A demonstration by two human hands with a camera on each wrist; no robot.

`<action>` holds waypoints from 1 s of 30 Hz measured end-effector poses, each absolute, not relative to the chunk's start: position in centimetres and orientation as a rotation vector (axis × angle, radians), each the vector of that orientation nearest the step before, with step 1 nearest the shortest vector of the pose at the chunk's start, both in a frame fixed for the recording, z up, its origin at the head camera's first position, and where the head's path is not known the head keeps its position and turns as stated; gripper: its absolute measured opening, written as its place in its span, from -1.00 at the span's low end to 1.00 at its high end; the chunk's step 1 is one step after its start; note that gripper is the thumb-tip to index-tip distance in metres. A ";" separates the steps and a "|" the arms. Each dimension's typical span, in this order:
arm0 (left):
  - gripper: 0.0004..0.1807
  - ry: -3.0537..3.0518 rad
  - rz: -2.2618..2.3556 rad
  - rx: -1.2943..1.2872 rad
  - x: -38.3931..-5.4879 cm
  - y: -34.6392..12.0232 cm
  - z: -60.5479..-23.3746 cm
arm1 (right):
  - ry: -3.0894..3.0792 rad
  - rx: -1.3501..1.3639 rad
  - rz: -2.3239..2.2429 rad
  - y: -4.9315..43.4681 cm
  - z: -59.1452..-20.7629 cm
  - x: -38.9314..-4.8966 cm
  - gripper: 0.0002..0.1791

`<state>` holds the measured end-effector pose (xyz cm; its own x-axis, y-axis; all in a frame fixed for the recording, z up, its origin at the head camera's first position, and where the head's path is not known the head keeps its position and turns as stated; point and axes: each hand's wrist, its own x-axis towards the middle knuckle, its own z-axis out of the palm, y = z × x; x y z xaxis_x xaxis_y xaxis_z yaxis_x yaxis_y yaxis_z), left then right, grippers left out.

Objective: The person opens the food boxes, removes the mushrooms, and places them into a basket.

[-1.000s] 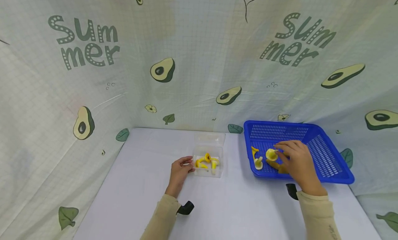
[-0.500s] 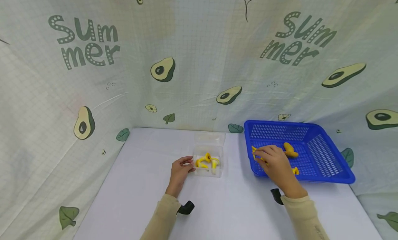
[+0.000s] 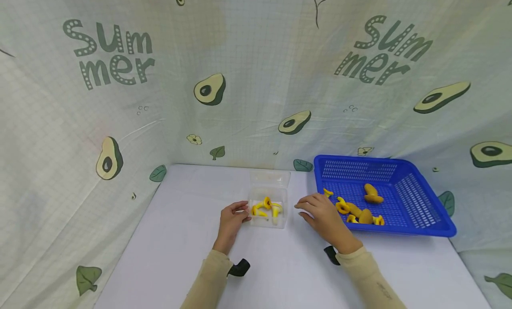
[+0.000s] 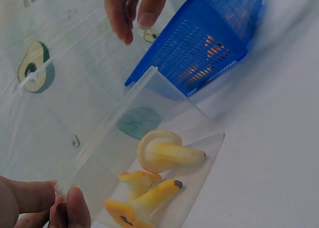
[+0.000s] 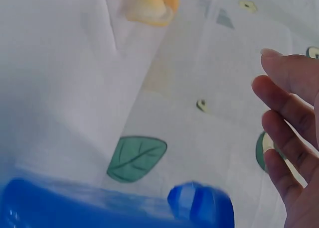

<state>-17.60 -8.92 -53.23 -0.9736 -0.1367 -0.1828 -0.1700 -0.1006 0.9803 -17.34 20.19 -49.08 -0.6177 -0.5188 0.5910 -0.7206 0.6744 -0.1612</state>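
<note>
In the lower centre of the head view, the left hand [image 3: 232, 218] pinched the left edge of a clear plastic clamshell box [image 3: 282, 194], its lid [image 3: 270, 179] open. Yellow mushrooms [image 4: 172, 153] lay inside the box. The right hand [image 3: 322, 216], its fingers loosely bent and holding nothing, was between the box and a blue slotted basket [image 3: 360, 158] at lower right. More yellow mushrooms and brown mushrooms [image 3: 366, 216] lay in the basket, on the white counter [image 3: 188, 211].
</note>
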 end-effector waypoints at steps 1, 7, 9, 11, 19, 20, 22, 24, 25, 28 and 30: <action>-0.61 2.091 2.286 -0.359 -17.6 -8.9 -53.3 | -2.387 0.960 0.532 19.9 -49.2 -17.4 -0.64; -0.62 2.093 2.284 -0.370 -17.8 -8.9 -53.4 | -2.431 0.976 0.583 18.2 -49.7 -18.2 -0.66; -0.62 2.091 2.283 -0.369 -17.8 -8.9 -53.4 | -2.425 0.999 0.594 17.7 -49.7 -18.6 -0.65; -0.61 2.088 2.285 -0.363 -17.8 -8.9 -53.3 | -2.414 1.023 0.590 17.2 -49.7 -18.9 -0.64; -0.62 2.093 2.283 -0.358 -17.7 -9.0 -53.3 | -2.456 1.077 0.570 15.3 -49.9 -20.2 -0.61; -0.62 2.092 2.285 -0.362 -17.7 -9.0 -53.3 | -2.465 1.080 0.569 15.1 -49.9 -20.3 -0.61; -0.62 2.091 2.289 -0.366 -17.7 -8.9 -53.2 | -2.486 1.080 0.566 14.7 -50.1 -20.6 -0.61; -0.62 2.090 2.293 -0.364 -17.7 -8.9 -53.1 | -2.508 1.085 0.565 14.3 -50.1 -20.8 -0.63; -0.62 2.089 2.294 -0.363 -17.7 -8.9 -53.1 | -2.517 1.089 0.558 14.2 -50.1 -20.9 -0.63; -0.62 2.080 2.295 -0.366 -17.7 -8.9 -53.0 | -2.537 1.111 0.547 13.8 -50.1 -21.2 -0.65; -0.61 2.076 2.296 -0.363 -17.7 -8.9 -53.0 | -2.537 1.135 0.528 13.6 -50.2 -21.5 -0.65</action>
<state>-17.71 -8.90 -53.02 -0.9725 -0.1366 -0.1887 -0.1740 -0.1126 0.9783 -21.51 13.60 -50.16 -0.6373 -0.6449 0.4218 -0.7597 0.6177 -0.2033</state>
